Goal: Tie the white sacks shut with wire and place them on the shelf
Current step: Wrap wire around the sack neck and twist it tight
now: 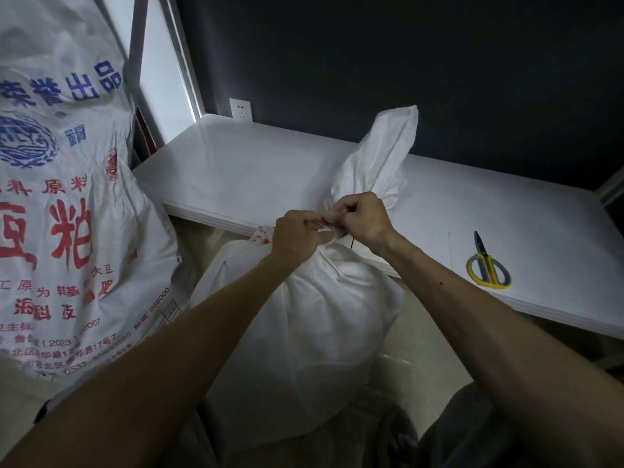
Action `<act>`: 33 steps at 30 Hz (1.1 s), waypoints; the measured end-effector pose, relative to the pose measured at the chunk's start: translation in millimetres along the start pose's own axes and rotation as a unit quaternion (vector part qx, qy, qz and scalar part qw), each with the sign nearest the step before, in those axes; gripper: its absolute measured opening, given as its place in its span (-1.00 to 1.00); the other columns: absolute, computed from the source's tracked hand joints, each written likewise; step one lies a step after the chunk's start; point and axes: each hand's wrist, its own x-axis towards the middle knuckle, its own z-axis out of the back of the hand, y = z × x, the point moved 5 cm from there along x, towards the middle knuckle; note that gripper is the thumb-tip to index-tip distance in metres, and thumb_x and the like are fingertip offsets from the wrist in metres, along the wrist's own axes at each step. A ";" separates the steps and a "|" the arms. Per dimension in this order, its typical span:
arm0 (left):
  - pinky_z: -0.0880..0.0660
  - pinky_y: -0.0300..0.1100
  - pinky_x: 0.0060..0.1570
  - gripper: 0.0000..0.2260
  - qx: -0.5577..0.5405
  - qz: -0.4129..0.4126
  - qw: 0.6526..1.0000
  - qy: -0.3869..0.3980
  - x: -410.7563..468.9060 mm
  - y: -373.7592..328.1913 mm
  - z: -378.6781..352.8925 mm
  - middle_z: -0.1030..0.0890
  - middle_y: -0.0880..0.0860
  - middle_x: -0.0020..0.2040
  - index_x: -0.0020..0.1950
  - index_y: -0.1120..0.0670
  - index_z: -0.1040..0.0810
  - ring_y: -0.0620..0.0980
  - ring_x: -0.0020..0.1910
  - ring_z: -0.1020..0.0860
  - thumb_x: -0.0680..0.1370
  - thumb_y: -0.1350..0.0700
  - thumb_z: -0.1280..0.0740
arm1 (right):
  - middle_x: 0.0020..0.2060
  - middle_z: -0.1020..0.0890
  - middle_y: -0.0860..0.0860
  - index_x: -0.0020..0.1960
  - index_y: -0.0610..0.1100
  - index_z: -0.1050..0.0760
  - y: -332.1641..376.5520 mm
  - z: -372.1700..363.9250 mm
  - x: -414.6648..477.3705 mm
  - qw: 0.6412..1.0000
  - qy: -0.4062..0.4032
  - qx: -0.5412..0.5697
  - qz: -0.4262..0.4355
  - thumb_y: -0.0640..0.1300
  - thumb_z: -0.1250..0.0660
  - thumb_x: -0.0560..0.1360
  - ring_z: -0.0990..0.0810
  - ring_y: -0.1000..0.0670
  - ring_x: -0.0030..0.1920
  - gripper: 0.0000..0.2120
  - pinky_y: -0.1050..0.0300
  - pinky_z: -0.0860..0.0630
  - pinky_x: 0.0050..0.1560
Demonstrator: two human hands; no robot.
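Dark wall behind, white shelf board (pixel 236 170) in front. At its near edge the left hand (pixel 297 238) and right hand (pixel 361 217) have fingers curled tight, pinching the bunched neck of the white sack (pixel 304 315), a thin dark wire (pixel 353 243) end poking out under the right one. The sack stands against the board, yellow scissors (pixel 488 268) lie off right, and a printed sack (pixel 67 197) is at left.
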 end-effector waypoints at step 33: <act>-0.55 -0.17 -0.09 -0.90 -0.157 0.058 0.984 -0.067 -8.1 -15.5 -7.8 -0.70 0.02 -0.28 -0.22 0.07 -0.72 -0.02 -0.19 -0.65 0.31 0.20 -0.58 | -0.40 -0.56 0.01 -0.37 -0.10 -0.46 23.9 18.2 -7.6 0.999 -0.043 -0.019 0.012 -0.25 -0.49 0.42 -0.56 0.09 -0.35 -0.73 0.26 -0.54 -0.29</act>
